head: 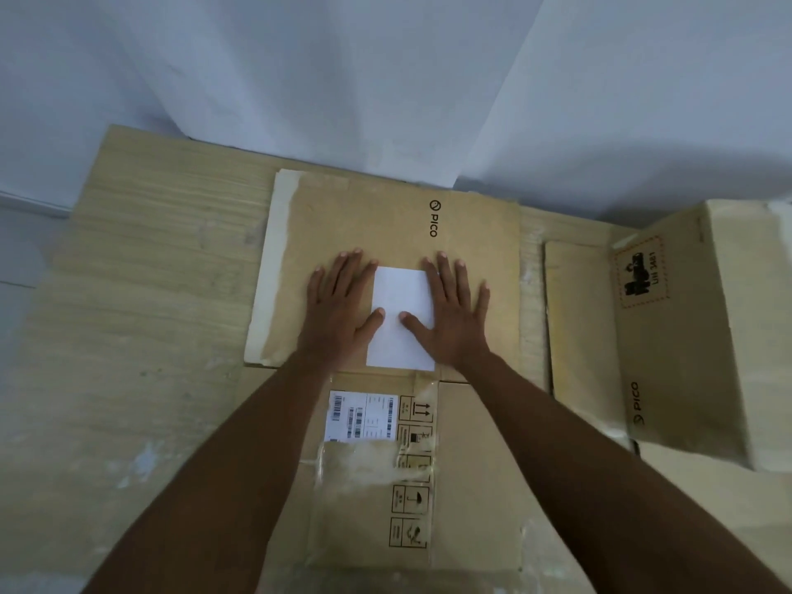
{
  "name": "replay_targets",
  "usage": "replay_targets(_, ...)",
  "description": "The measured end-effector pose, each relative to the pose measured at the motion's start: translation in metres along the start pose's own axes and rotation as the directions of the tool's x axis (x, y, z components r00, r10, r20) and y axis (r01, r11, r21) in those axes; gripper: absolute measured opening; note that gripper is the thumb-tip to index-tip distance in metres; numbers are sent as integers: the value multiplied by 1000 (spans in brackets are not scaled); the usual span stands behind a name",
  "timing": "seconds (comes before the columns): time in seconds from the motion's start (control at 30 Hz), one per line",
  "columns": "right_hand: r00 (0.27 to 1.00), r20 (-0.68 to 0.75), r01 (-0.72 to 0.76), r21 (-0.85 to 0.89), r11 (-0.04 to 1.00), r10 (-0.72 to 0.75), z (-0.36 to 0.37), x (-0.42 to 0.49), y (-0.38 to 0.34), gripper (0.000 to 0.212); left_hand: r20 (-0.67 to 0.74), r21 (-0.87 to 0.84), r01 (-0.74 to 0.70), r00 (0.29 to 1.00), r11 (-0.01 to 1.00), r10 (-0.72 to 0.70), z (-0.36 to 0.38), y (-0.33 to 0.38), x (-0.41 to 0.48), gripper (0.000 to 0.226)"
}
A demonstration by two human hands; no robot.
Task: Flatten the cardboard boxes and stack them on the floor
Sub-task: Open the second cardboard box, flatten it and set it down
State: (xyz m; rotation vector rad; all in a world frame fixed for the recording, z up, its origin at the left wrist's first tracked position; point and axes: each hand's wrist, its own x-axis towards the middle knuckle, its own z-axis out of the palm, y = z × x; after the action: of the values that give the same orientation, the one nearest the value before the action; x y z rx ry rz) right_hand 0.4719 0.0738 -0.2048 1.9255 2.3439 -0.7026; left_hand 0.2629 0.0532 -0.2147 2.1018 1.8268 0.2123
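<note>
A flattened brown cardboard box (334, 207) with a black PICO mark lies on the wooden floor near the wall. A blank white label (400, 293) is stuck at its middle. My left hand (343, 306) and my right hand (454, 310) both press flat on this box, fingers spread, thumbs resting on the label. Nearer to me lies another flat box panel (471, 465) with a barcode sticker (364, 415) and printed handling symbols. At the right stands an unflattened PICO box (681, 336).
A white wall corner (385, 100) runs just behind the flattened box. Pale wood floor (150, 293) stretches to the left. A narrow cardboard flap (578, 315) lies between the flat box and the upright box at the right.
</note>
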Motion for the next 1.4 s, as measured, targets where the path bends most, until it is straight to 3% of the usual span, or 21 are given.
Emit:
replay_targets(0.03,1000,23,4,43,999,-5,-6,-1,5,87,27,-89,-2,1000,996,4,-5,-3,-1,73)
replay_targets(0.1,995,-72,-54,134,989,64,-17,-17,15,78,6,-180,32,999,983,-31,-16,-12,-12,70)
replay_targets(0.17,928,-225,-234,266,935,297,-23,-49,26,71,-115,-134,189,972,973,-205,-25,-22,-37,63)
replay_targets(0.27,776,-166,-508,408,759,609,-24,-94,37,75,-270,-165,497,808,852,-524,-25,-38,-78,56)
replay_targets(0.33,759,-95,-523,501,690,644,-21,-104,43,77,-276,-249,564,738,787,-616,-23,-44,-93,49)
replay_targets(0.43,782,-27,-495,581,646,623,-19,-101,44,79,-144,-369,632,686,682,-714,-29,-43,-85,45)
replay_targets(0.57,751,81,-523,680,514,656,-27,-88,54,82,54,-574,684,581,451,-812,-41,-54,-68,57)
replay_targets(0.67,761,203,-524,752,401,616,-38,-76,58,66,200,-677,659,593,328,-780,-54,-63,-60,50)
replay_targets(0.77,792,138,-496,712,496,595,-41,-71,54,57,208,-639,638,680,429,-703,-59,-60,-54,56)
replay_targets(1.0,886,8,-391,550,738,464,-46,-91,49,55,-26,-336,500,842,798,-539,-53,-51,-82,57)
replay_targets(1.13,895,-34,-351,562,749,445,-56,-102,42,56,-109,-295,438,867,849,-486,-64,-39,-87,53)
replay_targets(1.4,881,-150,-270,621,736,449,-97,-134,49,53,-166,-379,372,874,848,-457,-101,-12,-90,46)
